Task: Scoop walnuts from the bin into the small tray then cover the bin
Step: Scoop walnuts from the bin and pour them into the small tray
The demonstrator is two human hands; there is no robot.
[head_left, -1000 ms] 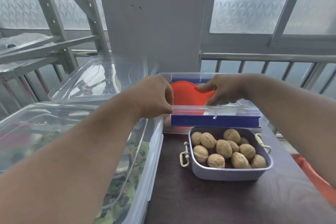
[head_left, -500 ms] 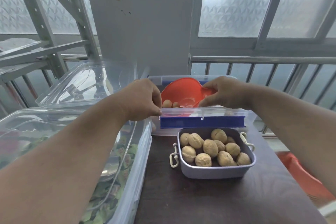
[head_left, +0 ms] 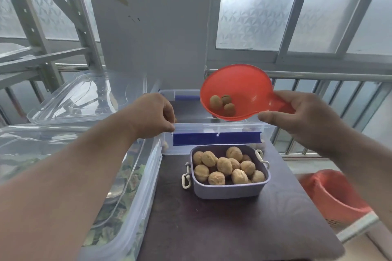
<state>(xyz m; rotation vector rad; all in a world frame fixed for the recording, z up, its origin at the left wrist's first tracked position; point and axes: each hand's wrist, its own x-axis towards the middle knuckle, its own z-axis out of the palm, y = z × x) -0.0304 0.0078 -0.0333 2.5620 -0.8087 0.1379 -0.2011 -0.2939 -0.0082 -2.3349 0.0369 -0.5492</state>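
1. Frosted windows back a dark table (head_left: pixel 233 229); the small tray (head_left: pixel 230 190) sits heaped with walnuts just before the clear bin (head_left: pixel 216 128).
2. Right hand (head_left: pixel 305 121) grips a red scoop (head_left: pixel 237 91) carrying three walnuts (head_left: pixel 222 104) above the bin — left hand (head_left: pixel 152 116) pinches its rim.
3. Next, likely: tip the scoop over the tray — gently, it's nearly full.

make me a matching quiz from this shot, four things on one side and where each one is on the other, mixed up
Things:
1. red scoop
2. small tray
3. left hand
4. orange basket

Places:
a. gripping the near left rim of the bin
b. on the floor, right of the table
c. held up over the bin in the right hand, three walnuts inside
d. on the dark table in front of the bin, full of walnuts

Pairs: 1-c, 2-d, 3-a, 4-b
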